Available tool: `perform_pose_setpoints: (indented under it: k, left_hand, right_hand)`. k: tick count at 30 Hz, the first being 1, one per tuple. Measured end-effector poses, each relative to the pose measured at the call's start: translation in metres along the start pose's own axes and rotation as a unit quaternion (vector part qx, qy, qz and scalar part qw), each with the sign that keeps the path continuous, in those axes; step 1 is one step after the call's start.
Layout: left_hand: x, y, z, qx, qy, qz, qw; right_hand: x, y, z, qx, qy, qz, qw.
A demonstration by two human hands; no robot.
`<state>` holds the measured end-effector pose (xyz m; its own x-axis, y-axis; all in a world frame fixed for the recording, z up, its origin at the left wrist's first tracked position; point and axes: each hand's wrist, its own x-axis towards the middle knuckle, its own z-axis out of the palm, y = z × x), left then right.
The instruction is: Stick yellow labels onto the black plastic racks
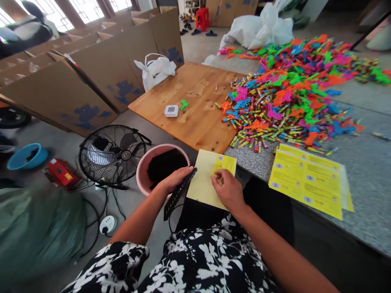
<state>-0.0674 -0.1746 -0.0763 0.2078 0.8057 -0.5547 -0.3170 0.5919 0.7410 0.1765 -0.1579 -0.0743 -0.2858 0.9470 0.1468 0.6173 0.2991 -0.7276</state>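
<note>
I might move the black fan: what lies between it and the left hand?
In the head view, a pink basin of dark pieces lies between fan and left hand.

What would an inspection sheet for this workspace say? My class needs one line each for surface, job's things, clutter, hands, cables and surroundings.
Surface: wooden board beside a speckled grey slab.
Job's things: black strip with a row of holes; pale sheet bearing yellow labels; more yellow label sheets on the slab.
Clutter: large heap of colourful toy guns and small tubes; white device on the board.
Hands: left hand holds the strip; right hand is at the labels, grip unclear.
Cables: black cables on the floor near the fan.
Surroundings: cardboard boxes, pink basin, red stool.
</note>
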Motion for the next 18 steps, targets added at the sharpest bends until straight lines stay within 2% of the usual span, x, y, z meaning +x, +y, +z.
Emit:
perform_pose_setpoints:
  k: [3,7,10,14,18]
  left_hand:
    - [0.003,0.005,0.008,0.024,0.0,0.0,1.0]
    - [0.007,0.008,0.013,0.042,-0.021,-0.007,0.999]
    - [0.008,0.005,0.014,0.028,-0.041,-0.014,0.999]
    - [0.0,0.0,0.011,-0.06,-0.02,0.039,0.997]
    - [-0.012,-0.002,0.011,-0.05,-0.021,0.04,0.998]
  right_hand:
    - [0.0,0.007,0.001,-0.029,0.05,-0.02,0.998]
    - [-0.004,0.009,0.005,-0.011,0.065,-0.071,0.995]
    - [-0.006,0.007,0.01,0.023,0.068,-0.067,0.995]
    - [-0.009,0.0,0.016,0.041,0.027,-0.067,0.996]
    - [-0.014,-0.012,0.02,0.046,-0.055,-0.154,0.985]
